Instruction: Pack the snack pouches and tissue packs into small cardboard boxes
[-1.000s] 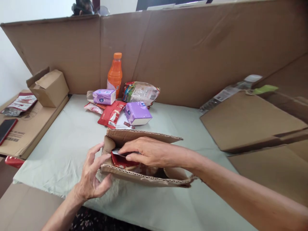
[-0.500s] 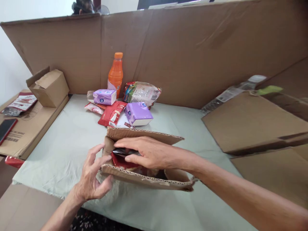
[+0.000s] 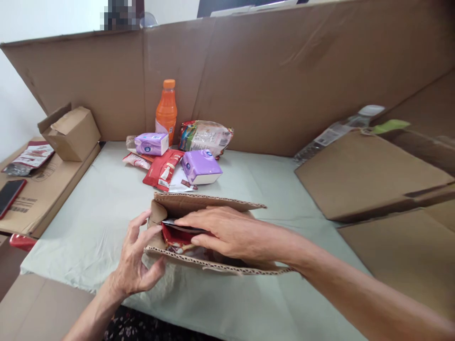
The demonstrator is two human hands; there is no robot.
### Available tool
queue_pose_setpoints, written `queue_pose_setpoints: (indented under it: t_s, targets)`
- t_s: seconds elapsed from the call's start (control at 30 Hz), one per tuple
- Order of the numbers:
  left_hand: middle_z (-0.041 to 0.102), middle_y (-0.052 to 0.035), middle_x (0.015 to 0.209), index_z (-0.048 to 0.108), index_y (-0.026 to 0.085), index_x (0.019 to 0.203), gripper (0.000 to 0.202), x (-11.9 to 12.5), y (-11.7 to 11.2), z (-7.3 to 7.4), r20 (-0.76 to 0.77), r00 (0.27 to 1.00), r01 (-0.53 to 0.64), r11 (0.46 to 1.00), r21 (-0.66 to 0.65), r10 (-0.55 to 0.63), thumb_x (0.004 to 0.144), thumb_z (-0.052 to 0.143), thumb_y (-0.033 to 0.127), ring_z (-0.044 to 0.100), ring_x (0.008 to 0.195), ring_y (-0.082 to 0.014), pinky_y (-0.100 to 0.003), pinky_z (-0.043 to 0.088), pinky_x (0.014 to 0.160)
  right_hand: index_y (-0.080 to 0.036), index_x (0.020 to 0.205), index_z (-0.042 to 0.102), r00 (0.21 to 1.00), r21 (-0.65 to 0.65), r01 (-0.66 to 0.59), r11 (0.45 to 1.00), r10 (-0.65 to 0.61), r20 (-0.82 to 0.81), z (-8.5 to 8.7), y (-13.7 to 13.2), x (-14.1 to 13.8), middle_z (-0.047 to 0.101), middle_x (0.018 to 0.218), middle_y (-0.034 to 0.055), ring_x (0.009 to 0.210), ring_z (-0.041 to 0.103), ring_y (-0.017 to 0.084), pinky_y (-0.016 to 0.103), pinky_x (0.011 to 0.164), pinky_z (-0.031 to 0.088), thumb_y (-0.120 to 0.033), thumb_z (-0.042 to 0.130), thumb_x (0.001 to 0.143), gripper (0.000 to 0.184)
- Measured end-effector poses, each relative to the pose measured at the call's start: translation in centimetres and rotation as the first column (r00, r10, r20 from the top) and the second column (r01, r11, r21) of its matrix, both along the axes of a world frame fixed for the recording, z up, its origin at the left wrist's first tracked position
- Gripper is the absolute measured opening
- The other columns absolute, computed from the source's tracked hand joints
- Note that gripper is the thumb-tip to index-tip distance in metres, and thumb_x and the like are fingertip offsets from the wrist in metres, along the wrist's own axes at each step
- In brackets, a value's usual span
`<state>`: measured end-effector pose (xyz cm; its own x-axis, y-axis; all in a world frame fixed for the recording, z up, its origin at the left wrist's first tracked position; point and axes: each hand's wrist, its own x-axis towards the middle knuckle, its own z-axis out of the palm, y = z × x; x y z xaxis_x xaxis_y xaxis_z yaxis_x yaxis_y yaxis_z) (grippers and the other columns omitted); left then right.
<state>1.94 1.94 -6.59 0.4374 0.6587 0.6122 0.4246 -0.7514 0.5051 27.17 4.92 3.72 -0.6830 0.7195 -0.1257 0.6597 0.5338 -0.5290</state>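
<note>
An open-topped cardboard box (image 3: 209, 201) stands on the cloth-covered table, close in front of me. My left hand (image 3: 140, 258) grips its left end, with fingertips at the left rim and the thumb against the near wall. My right hand (image 3: 222, 232) reaches down into the box, its thumb and fingers on either side of a dark-edged packet (image 3: 181, 229); the fingertips are partly hidden. Beside that packet, a red snack bag (image 3: 176, 239) with a pale printed front lies inside. The right part of the inside is dark and covered by my wrist.
Beyond the box are an orange drink bottle (image 3: 166, 111), purple tissue packs (image 3: 201, 166), a red packet (image 3: 163, 168) and a clear-wrapped bag (image 3: 206, 136). A small carton (image 3: 73, 135) and a phone (image 3: 11, 195) are left. Cardboard (image 3: 369, 170) and a clear bottle (image 3: 337, 135) are right.
My right hand has shifted slightly right and lower in the box, showing more of the red bag. The box tilts a little differently; my left hand stays at its end.
</note>
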Motion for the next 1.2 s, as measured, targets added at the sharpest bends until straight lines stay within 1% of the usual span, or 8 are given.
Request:
queue_pose_setpoints:
  t_s: [0.13, 0.23, 0.4, 0.5, 0.6, 0.7, 0.9, 1.2]
  targets:
    - [0.036, -0.0158, 0.157, 0.051, 0.026, 0.140, 0.049, -0.2, 0.4, 0.4, -0.022, 1.000, 0.004, 1.000, -0.017, -0.005, 0.091, 0.058, 0.032, 0.041, 0.143, -0.0354, -0.054, 0.046, 0.110, -0.024, 0.129, 0.071, 1.000, 0.073, 0.023, 0.997, -0.021, -0.023, -0.3, -0.7, 0.1, 0.075, 0.128, 0.0049, 0.115, 0.070, 0.027, 0.043, 0.101, 0.054, -0.020, 0.057, 0.096, 0.037]
    - [0.035, -0.0150, 0.158, 0.053, 0.028, 0.137, 0.049, -0.7, 0.5, 1.0, -0.063, 0.997, 0.030, 0.999, -0.044, -0.033, 0.089, 0.059, 0.029, 0.042, 0.142, -0.0370, -0.056, 0.046, 0.108, -0.020, 0.121, 0.074, 0.992, 0.180, 0.063, 0.982, -0.041, -0.121, -0.3, -1.6, 0.7, 0.077, 0.121, 0.0065, 0.109, 0.072, 0.024, 0.039, 0.097, 0.057, -0.019, 0.054, 0.098, 0.030]
    - [0.033, -0.0140, 0.160, 0.052, 0.031, 0.138, 0.048, -1.3, 0.6, 1.4, -0.092, 0.994, 0.059, 0.995, -0.077, -0.066, 0.091, 0.060, 0.033, 0.043, 0.142, -0.0371, -0.055, 0.047, 0.107, -0.021, 0.117, 0.074, 0.955, 0.366, 0.244, 0.898, -0.157, -0.252, -1.0, -4.0, 4.1, 0.079, 0.116, 0.0064, 0.106, 0.074, 0.021, 0.035, 0.093, 0.060, -0.022, 0.048, 0.102, 0.030]
    - [0.031, -0.0146, 0.160, 0.049, 0.033, 0.142, 0.050, -1.4, 1.0, 1.4, -0.085, 0.992, 0.087, 0.990, -0.110, -0.097, 0.096, 0.056, 0.050, 0.041, 0.143, -0.0383, -0.057, 0.047, 0.107, -0.023, 0.113, 0.076, 0.964, 0.417, 0.247, 0.875, -0.181, -0.193, -2.0, -5.3, 5.8, 0.080, 0.112, 0.0066, 0.105, 0.074, 0.024, 0.040, 0.093, 0.061, -0.025, 0.050, 0.102, 0.028]
    - [0.029, -0.0154, 0.161, 0.048, 0.033, 0.144, 0.070, -1.5, 1.4, 1.2, -0.071, 0.987, 0.133, 0.978, -0.160, -0.146, 0.091, 0.046, 0.078, 0.038, 0.144, -0.0418, -0.060, 0.046, 0.107, -0.024, 0.112, 0.076, 0.971, 0.474, 0.239, 0.848, -0.202, -0.128, -2.9, -6.2, 6.3, 0.077, 0.119, 0.0076, 0.114, 0.070, 0.027, 0.047, 0.095, 0.059, -0.027, 0.052, 0.102, 0.026]
    - [0.028, -0.0145, 0.162, 0.049, 0.035, 0.144, 0.079, -1.7, 1.5, 0.9, -0.057, 0.987, 0.136, 0.974, -0.179, -0.148, 0.085, 0.045, 0.087, 0.037, 0.145, -0.0431, -0.061, 0.043, 0.109, -0.023, 0.109, 0.077, 0.966, 0.520, 0.256, 0.815, -0.226, -0.122, -3.7, -6.4, 6.1, 0.076, 0.122, 0.0091, 0.117, 0.068, 0.028, 0.048, 0.094, 0.059, -0.027, 0.053, 0.102, 0.025]
    - [0.029, -0.0135, 0.164, 0.053, 0.035, 0.145, 0.082, -2.1, 1.2, 0.5, -0.044, 0.990, 0.123, 0.975, -0.184, -0.133, 0.081, 0.046, 0.088, 0.039, 0.142, -0.0453, -0.064, 0.040, 0.109, -0.023, 0.097, 0.078, 0.954, 0.556, 0.297, 0.776, -0.222, -0.201, -5.1, -5.9, 5.5, 0.076, 0.114, 0.0088, 0.096, 0.073, 0.023, 0.039, 0.081, 0.059, -0.020, 0.050, 0.102, 0.029]
    - [0.029, -0.0157, 0.163, 0.045, 0.035, 0.151, 0.085, -1.6, 1.3, 1.4, -0.094, 0.984, 0.137, 0.980, -0.142, -0.151, 0.085, 0.038, 0.089, 0.036, 0.144, -0.0439, -0.066, 0.039, 0.110, -0.025, 0.102, 0.078, 0.895, 0.470, 0.411, 0.781, -0.248, -0.370, -6.0, -6.1, 5.2, 0.079, 0.112, 0.0087, 0.098, 0.075, 0.025, 0.043, 0.086, 0.062, -0.022, 0.054, 0.100, 0.025]
